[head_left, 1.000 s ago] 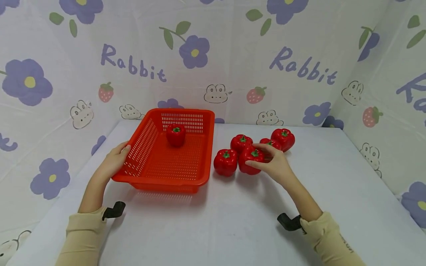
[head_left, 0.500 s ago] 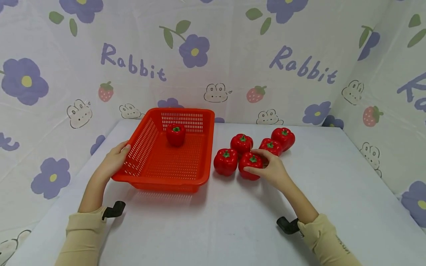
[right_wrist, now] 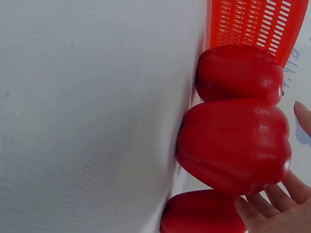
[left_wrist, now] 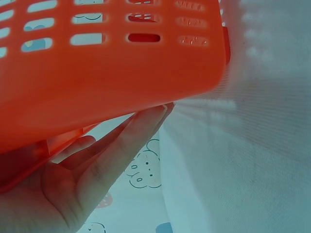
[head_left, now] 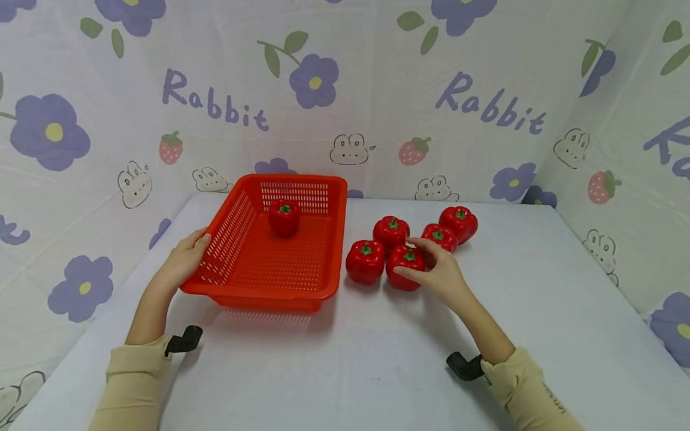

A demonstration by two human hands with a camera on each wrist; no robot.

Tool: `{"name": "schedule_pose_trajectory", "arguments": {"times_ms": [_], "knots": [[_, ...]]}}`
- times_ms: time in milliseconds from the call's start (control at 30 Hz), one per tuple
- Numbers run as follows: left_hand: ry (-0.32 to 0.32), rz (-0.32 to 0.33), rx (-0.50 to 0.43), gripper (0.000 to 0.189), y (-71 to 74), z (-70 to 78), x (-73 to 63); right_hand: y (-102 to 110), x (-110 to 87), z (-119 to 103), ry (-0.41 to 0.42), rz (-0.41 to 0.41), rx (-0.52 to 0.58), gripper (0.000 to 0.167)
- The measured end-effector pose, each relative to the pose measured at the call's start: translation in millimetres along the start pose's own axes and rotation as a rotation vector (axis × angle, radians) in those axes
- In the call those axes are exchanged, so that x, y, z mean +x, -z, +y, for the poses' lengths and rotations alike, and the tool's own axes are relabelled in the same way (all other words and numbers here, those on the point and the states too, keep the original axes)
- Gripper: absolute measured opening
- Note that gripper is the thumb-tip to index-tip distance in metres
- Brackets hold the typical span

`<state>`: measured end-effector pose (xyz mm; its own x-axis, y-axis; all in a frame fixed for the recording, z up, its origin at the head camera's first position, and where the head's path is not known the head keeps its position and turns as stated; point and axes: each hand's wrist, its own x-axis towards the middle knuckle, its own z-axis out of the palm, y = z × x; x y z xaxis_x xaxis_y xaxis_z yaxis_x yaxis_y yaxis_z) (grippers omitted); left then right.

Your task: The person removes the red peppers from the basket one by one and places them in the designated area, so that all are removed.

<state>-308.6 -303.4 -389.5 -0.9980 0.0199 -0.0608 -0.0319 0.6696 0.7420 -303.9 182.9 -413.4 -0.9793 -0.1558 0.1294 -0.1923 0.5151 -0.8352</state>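
My left hand (head_left: 185, 260) grips the left rim of a red perforated plastic basket (head_left: 269, 294), thumb over the edge; in the left wrist view its fingers (left_wrist: 131, 131) reach along the underside. One red bell pepper (head_left: 284, 218) stands inside, near the back wall. To the right of the basket, my right hand (head_left: 442, 272) is spread around the near side of another bell pepper (head_left: 404, 275). In the right wrist view that pepper (right_wrist: 233, 145) sits on the table, with the thumb (right_wrist: 303, 116) a little apart from it and the other fingers close to its side.
Several more red bell peppers stand close by: one left (head_left: 365, 263), one behind (head_left: 390, 232), and two farther back right (head_left: 439, 236). White cloth covers the table (head_left: 350, 359). A printed curtain (head_left: 345, 90) hangs around the back and sides.
My right hand has lowered the bell pepper slightly toward me and down onto the table; since half a second ago it has barely moved. The left hand and basket have stayed put.
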Motion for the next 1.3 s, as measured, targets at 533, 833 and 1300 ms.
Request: {"name": "schedule_pose_trajectory", "arguments": {"times_ms": [533,833,1300], "knots": [[0.004,-0.005,0.008,0.062,1.8,0.4,0.4,2,7.3,-30,0.068,0.1,0.12,0.069],[0.006,-0.006,0.02,0.063,1.6,-0.9,1.2,-5,23.5,-51,0.09,0.095,0.201,0.066],[0.008,-0.013,0.002,0.062,2.5,0.0,1.2,-24,51.9,-75,0.092,0.017,0.299,0.068]]}}
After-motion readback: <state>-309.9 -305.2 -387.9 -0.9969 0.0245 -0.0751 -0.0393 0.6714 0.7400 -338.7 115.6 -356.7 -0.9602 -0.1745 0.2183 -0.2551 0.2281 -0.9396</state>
